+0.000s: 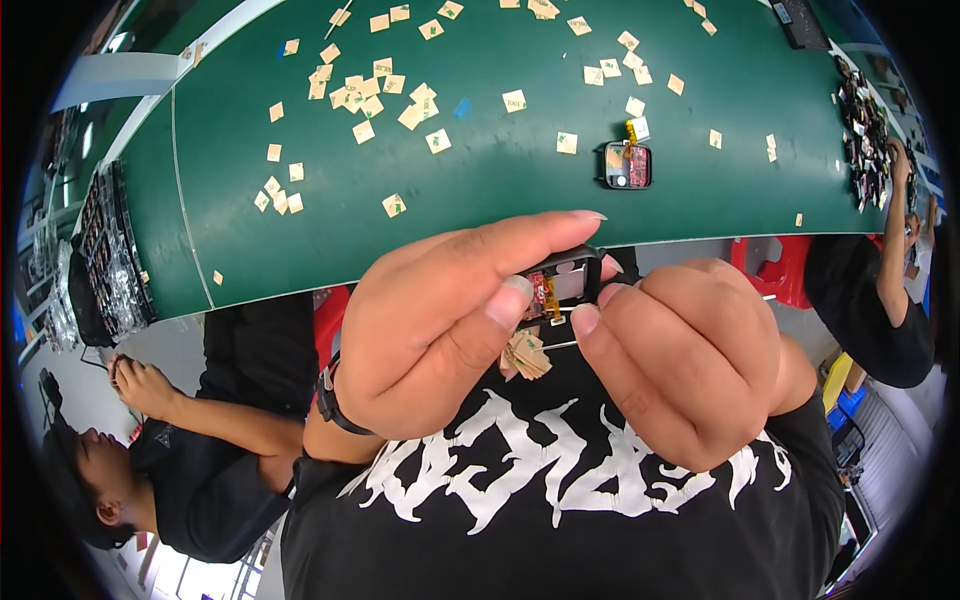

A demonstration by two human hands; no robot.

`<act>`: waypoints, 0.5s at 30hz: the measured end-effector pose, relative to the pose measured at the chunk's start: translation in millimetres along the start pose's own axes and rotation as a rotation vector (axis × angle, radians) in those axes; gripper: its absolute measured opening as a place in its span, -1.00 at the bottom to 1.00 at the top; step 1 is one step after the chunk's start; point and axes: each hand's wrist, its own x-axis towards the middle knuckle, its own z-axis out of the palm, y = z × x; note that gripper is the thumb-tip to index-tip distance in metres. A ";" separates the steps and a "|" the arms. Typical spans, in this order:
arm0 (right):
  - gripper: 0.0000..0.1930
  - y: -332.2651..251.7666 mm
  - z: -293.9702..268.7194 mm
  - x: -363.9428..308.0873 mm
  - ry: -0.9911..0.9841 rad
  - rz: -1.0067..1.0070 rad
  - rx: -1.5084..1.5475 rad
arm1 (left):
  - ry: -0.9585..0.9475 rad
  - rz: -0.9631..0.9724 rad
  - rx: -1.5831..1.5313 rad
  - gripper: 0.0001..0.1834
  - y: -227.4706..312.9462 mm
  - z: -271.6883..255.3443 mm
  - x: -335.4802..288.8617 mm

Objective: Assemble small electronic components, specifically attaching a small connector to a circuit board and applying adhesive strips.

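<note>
My left hand [435, 325] grips a small black watch case [577, 278] with an open back, thumb and forefinger on its edges. Inside the case show a red circuit board [540, 300] and a yellow-brown flex strip. My right hand [690, 350] is closed at the case's right side, its fingertips by the rim. A thin pale stick [562, 345] runs into its closed fingers, and what seems to be the other end pokes out behind the knuckles. Below the case, a fanned stack of tan adhesive squares [526, 356] sticks out by my left hand; how it is held is hidden.
A second open watch case [628, 166] lies on the green table [500, 180], amid many scattered tan squares [360, 95]. Black parts are heaped [865, 130] at the right end; bagged dark items [110, 250] lie at the left. One person sits on each side, near red stools [775, 270].
</note>
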 end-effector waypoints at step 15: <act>-0.68 -5.6 1.0 -5.4 0.045 0.043 0.070 | -0.006 -0.063 -0.125 -0.47 -0.8 4.6 -4.1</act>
